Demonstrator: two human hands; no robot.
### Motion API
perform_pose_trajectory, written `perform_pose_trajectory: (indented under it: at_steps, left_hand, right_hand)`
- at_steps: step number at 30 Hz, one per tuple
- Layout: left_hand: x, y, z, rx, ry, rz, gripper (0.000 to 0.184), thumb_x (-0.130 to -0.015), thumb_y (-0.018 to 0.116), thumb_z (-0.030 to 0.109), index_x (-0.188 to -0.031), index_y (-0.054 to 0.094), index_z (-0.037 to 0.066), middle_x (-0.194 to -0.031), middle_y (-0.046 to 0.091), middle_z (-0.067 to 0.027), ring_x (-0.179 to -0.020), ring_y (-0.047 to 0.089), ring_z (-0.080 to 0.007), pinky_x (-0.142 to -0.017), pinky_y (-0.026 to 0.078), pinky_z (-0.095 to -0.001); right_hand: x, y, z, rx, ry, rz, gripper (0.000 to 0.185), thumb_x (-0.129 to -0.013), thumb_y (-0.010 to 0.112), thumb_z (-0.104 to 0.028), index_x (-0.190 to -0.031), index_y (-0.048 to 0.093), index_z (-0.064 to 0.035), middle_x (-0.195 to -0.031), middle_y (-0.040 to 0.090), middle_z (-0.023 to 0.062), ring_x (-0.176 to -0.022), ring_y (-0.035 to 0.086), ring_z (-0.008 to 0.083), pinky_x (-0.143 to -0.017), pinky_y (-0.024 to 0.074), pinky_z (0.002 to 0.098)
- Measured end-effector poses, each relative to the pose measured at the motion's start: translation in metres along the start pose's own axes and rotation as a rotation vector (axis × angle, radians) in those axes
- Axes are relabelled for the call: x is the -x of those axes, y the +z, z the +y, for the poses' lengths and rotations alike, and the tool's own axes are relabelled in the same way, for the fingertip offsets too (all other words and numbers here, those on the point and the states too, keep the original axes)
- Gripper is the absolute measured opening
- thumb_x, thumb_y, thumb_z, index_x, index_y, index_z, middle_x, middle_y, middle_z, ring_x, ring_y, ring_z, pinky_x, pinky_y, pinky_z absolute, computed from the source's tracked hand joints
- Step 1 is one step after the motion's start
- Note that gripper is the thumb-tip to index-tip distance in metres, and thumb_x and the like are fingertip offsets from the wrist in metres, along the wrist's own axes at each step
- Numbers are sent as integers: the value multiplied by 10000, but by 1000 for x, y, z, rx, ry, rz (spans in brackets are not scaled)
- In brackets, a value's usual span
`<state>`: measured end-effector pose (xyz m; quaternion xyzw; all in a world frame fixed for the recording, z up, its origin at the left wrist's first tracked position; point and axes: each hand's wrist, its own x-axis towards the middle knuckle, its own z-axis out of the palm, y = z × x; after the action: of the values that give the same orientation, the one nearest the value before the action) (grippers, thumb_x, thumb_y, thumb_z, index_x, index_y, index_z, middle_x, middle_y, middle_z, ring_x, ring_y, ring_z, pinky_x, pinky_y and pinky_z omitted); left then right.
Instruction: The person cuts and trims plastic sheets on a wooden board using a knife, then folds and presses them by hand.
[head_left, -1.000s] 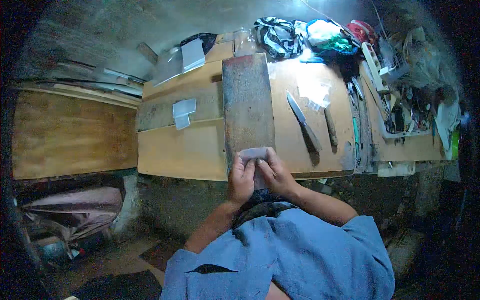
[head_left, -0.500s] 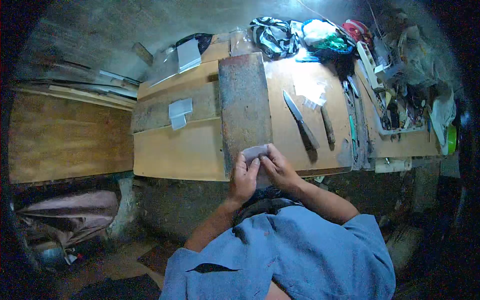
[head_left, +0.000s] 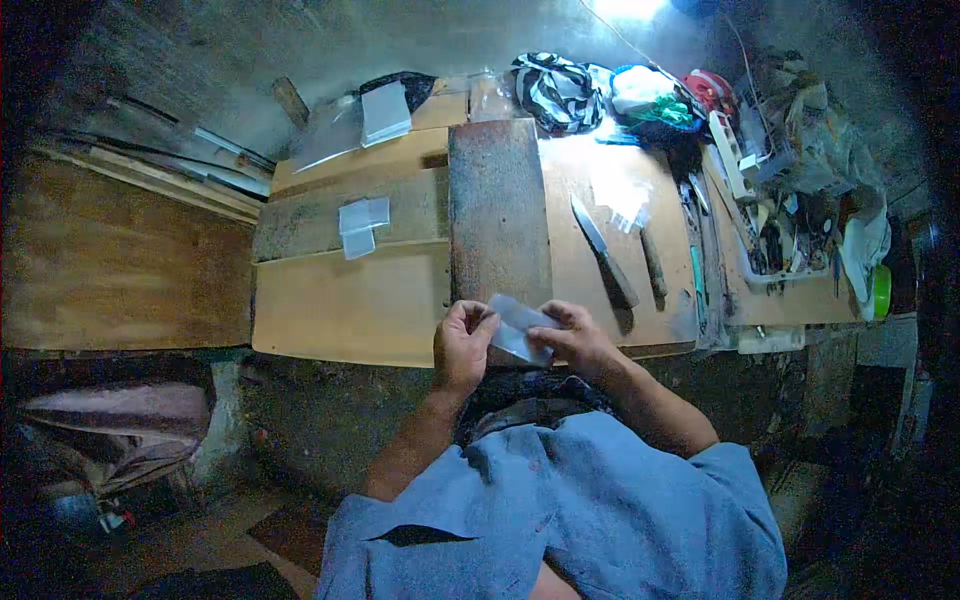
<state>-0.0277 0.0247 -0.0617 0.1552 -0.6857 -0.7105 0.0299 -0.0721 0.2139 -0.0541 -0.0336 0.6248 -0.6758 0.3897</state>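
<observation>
A small, thin translucent sheet [head_left: 512, 322], plastic by its look, is held over the near end of a dark worn board [head_left: 497, 205]. My left hand [head_left: 463, 348] pinches its left edge between thumb and fingers. On the other side, my right hand [head_left: 580, 340] grips the right part with thumb and fingertips. The sheet tilts slightly between them. Whether it is one layer or a little bag, I cannot tell. To the right of the board lie a knife [head_left: 590, 225] with a dark handle and a separate stick-like wooden piece [head_left: 653, 262].
Several similar translucent pieces [head_left: 360, 225] lie left of the board, and a white stack [head_left: 385, 112] sits farther back. Bundled bags [head_left: 558, 92] line the rear edge. At right stands a white tray [head_left: 795, 275] of tools, beside a power strip [head_left: 730, 150].
My hands have moved apart, and the sheet between them now shows more of its flat face. The view has shifted a little.
</observation>
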Motion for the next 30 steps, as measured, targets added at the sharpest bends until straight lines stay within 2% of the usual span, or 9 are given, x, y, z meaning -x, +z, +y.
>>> perform_pose_trajectory:
  at_steps: [6, 12, 16, 18, 21, 24, 27, 29, 30]
  left_hand:
    - [4, 2, 0, 136, -71, -91, 103, -826, 601, 20, -916, 552, 29, -826, 603, -18, -752, 552, -79, -713, 453, -250]
    - [7, 23, 5, 266, -94, -129, 112, -838, 537, 9, -947, 522, 34, -843, 581, -33, -794, 534, -88, -762, 431, -254]
    - [5, 16, 3, 202, -75, -102, 106, -844, 532, 26, -946, 507, 37, -822, 569, -26, -753, 532, -96, -719, 442, -263]
    - [2, 0, 12, -20, -221, -339, 120, -841, 535, 25, -954, 500, 40, -831, 567, -20, -738, 537, -99, -679, 450, -263]
    - [1, 0, 24, -118, -224, -475, 135, -843, 535, 26, -972, 498, 37, -837, 574, -16, -750, 552, -99, -669, 462, -259]
    - [4, 8, 41, 8, -192, -358, 124, -861, 549, 54, -972, 504, 24, -833, 581, -16, -780, 561, -103, -719, 470, -261]
    - [3, 14, 35, 220, -102, -151, 152, -889, 544, 80, -1015, 542, -6, -894, 615, -40, -840, 576, -113, -786, 471, -274]
    - [7, 16, 26, 254, -132, -165, 176, -896, 541, 82, -1040, 555, -16, -937, 622, -53, -863, 579, -118, -805, 467, -276]
    - [9, 17, 21, 288, -161, -181, 200, -902, 537, 85, -1066, 569, -27, -981, 629, -65, -886, 581, -124, -824, 463, -278]
  right_hand:
    - [1, -6, 5, -189, -149, 192, 198, -811, 651, -79, -967, 542, -27, -762, 581, 10, -656, 542, 87, -567, 445, 232]
    - [-4, 3, 28, -157, -278, 222, 240, -857, 584, -84, -1064, 482, -21, -841, 539, 33, -781, 520, 116, -682, 435, 255]
    - [-2, 5, 25, -115, -335, 175, 207, -884, 576, -144, -1024, 480, -26, -806, 546, 24, -712, 528, 97, -626, 445, 243]
    - [8, 1, -6, 30, -301, 109, 261, -889, 574, -150, -1092, 486, -12, -855, 559, 27, -750, 540, 107, -685, 446, 250]
    - [6, -7, -14, 164, -265, -14, 222, -890, 575, -148, -1048, 550, 7, -860, 587, 33, -777, 542, 102, -714, 447, 254]
    - [3, -5, -12, 306, -287, -32, 184, -889, 576, -139, -976, 591, 23, -849, 607, 33, -773, 533, 86, -691, 442, 240]
    - [6, 3, -20, 180, -250, 82, 186, -888, 580, -136, -985, 589, 23, -857, 612, 28, -762, 540, 83, -676, 443, 234]
    - [5, 9, -18, -132, -179, 189, 174, -875, 591, -120, -968, 603, 26, -839, 633, 52, -769, 580, 122, -719, 471, 260]
    - [4, 9, -15, -133, -177, 189, 174, -875, 591, -120, -968, 603, 26, -839, 633, 52, -769, 580, 122, -719, 471, 260]
